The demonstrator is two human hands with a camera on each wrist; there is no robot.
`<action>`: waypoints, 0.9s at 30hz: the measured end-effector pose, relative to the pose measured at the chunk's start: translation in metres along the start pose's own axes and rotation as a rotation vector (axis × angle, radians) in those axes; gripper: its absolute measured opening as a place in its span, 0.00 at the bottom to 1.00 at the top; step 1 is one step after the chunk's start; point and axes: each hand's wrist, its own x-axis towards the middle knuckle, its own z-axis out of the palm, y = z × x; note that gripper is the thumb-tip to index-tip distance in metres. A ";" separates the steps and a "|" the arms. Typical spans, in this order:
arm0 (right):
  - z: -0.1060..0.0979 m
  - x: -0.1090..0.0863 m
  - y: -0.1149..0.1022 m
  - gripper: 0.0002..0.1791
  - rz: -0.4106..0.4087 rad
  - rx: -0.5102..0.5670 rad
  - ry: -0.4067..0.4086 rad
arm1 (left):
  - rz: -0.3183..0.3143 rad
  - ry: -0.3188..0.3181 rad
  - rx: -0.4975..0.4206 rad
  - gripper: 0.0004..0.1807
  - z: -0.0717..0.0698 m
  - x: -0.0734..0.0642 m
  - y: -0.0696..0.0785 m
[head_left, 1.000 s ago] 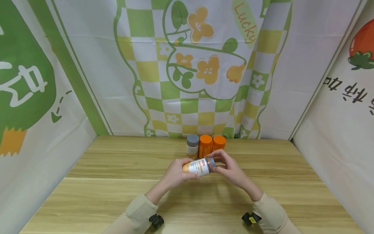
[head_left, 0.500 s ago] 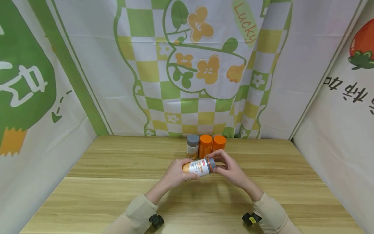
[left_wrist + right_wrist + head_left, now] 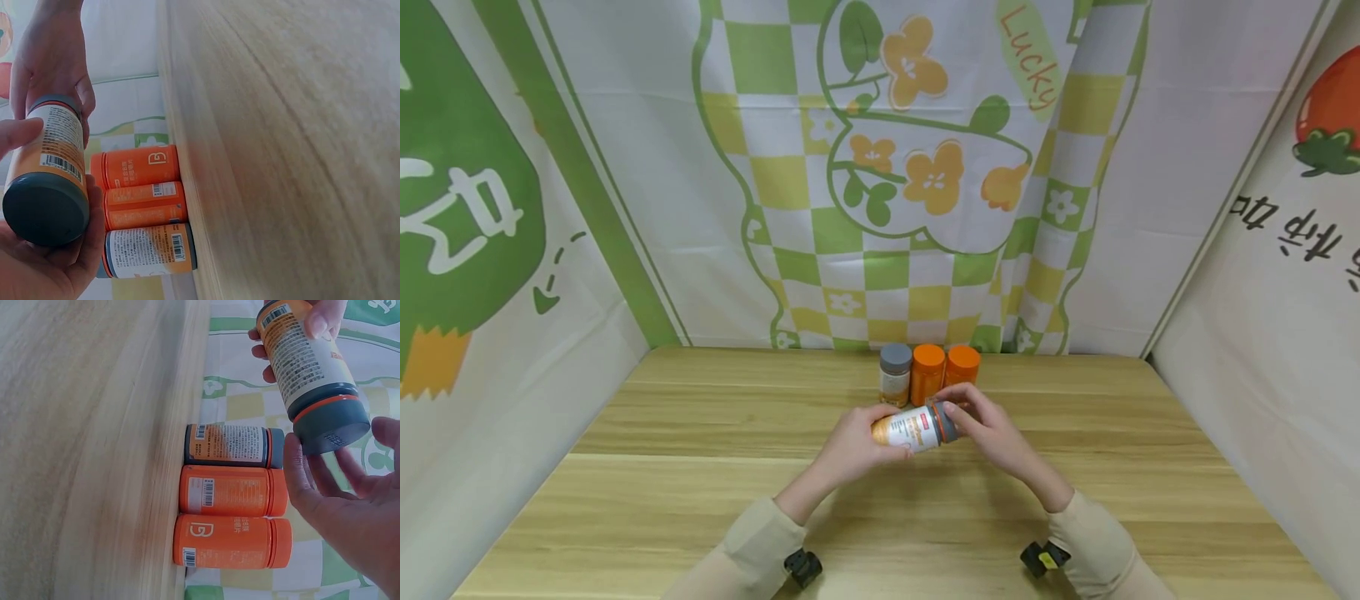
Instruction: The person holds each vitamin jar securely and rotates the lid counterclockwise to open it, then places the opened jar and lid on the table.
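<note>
My left hand point(image 3: 852, 447) grips a white-and-orange pill bottle point(image 3: 913, 429) around its lower body. The bottle is tilted, its grey cap point(image 3: 331, 425) towards the right and an orange ring just under it. In the left wrist view its dark base point(image 3: 47, 209) faces the camera. My right hand point(image 3: 997, 435) is at the cap, its fingers spread around the side. In the right wrist view the index finger lies right at the cap's edge, while the thumb point(image 3: 384, 430) stands slightly off it.
Behind the hands, three bottles stand in a row: a grey-capped one point(image 3: 895, 375) on the left, then an orange one point(image 3: 928, 375) and another orange one point(image 3: 962, 363). They stand on the wooden table point(image 3: 715, 417), near the patterned cloth point(image 3: 887, 275) at its back edge.
My right thumb has shifted up, loosening from the grey cap, and more of the cap shows. The left hand and bottle have barely moved; the standing bottles are unchanged.
</note>
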 end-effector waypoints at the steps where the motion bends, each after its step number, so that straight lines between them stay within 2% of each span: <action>1: 0.000 0.000 0.000 0.18 0.023 0.000 -0.002 | -0.001 0.000 0.000 0.28 0.000 0.000 0.000; 8: 0.001 0.003 0.000 0.25 0.195 -0.013 -0.007 | 0.006 0.011 0.004 0.29 0.000 0.001 0.000; 13: 0.001 0.003 -0.001 0.26 0.262 0.017 -0.010 | 0.020 0.023 0.015 0.31 0.000 0.001 0.002; 16: 0.001 0.004 0.000 0.26 0.265 0.035 -0.028 | 0.021 0.028 0.014 0.31 0.000 0.001 0.001; 27: -0.002 0.004 0.001 0.26 0.183 0.078 -0.107 | 0.007 0.017 -0.014 0.31 0.000 0.002 -0.002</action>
